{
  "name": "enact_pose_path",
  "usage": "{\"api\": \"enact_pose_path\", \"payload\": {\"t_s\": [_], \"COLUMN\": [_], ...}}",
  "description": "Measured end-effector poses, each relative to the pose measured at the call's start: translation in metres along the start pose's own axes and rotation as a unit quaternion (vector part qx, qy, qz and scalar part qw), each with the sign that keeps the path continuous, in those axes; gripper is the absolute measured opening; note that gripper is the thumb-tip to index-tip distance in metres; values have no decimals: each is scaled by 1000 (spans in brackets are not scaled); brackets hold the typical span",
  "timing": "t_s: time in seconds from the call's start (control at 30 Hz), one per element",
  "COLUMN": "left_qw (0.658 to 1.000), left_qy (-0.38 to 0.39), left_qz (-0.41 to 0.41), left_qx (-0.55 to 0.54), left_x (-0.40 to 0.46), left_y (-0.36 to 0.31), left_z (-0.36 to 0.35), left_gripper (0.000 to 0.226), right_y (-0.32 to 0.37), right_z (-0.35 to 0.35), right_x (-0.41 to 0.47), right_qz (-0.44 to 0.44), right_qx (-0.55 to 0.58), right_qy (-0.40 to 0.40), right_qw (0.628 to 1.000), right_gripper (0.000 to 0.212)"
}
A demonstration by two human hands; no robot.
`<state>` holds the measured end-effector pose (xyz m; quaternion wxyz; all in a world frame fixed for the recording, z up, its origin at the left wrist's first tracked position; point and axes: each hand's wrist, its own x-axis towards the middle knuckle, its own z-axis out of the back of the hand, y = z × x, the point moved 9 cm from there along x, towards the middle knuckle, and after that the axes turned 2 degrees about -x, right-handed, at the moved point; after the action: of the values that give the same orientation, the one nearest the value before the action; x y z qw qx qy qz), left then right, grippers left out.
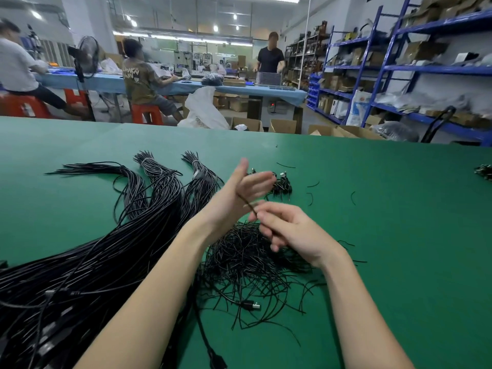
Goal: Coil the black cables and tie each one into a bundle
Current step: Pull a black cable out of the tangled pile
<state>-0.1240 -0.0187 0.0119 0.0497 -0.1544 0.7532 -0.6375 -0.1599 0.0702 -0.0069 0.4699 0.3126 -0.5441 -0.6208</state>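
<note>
Meanwhile, at lower left of the frame, long black cables (87, 262) are fanned across the green table (386, 209), seemingly awaiting coiling. At centre, the left hand (239, 193) is raised with fingers straight and apart, a thin black twist tie (246, 203) stretched from it. Just right, that tie is pinched by the right hand (290, 230), held above the heap of spare ties (247, 262), probably for quick reach.

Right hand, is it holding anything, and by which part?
Yes: the right hand pinches a thin black tie wire at its near end; the far end lies against the open left hand.
</note>
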Motion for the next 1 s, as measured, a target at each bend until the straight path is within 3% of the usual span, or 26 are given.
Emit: {"api": "enact_pose_path", "payload": {"t_s": [0.17, 0.4, 0.53, 0.63, 0.7, 0.77, 0.83, 0.9, 1.0], "left_qw": [993, 981, 977, 942, 905, 880, 885, 913, 955], "left_qy": [-24, 134, 205, 319, 365, 354, 291, 207, 106], "left_qz": [-56, -65, -39, 41, 132, 206, 235, 216, 113], "left_qx": [-100, -121, -42, 94, 173, 239, 277, 275, 252], "left_x": [1, -12, -24, -43, -52, -53, -44, -30, -12], "left_y": [-12, -32, -36, -22, 0, 19, 29, 28, 14], "left_z": [18, -19, -36, -54, -60, -59, -49, -34, -15], "left_gripper": [64, 73, 79, 77, 81, 89, 96, 101, 92], "right_y": [-18, -27, -20, -10, -1, 10, 23, 35, 46], "right_z": [-3, 21, 30, 42, 49, 47, 39, 35, 28], "right_x": [-5, -3, -4, -5, -8, -7, -6, -5, -2], "right_qz": [-91, -123, -111, -92, -79, -54, -34, -9, 37], "right_qx": [-46, -278, -288, -330, -296, -236, -189, -199, -183], "right_qy": [45, -53, -82, -118, -138, -120, -92, -83, -76], "right_qw": [994, 951, 948, 932, 942, 963, 977, 976, 979], "right_gripper": [25, 66, 73, 36, 35, 37, 37, 37, 31]}}
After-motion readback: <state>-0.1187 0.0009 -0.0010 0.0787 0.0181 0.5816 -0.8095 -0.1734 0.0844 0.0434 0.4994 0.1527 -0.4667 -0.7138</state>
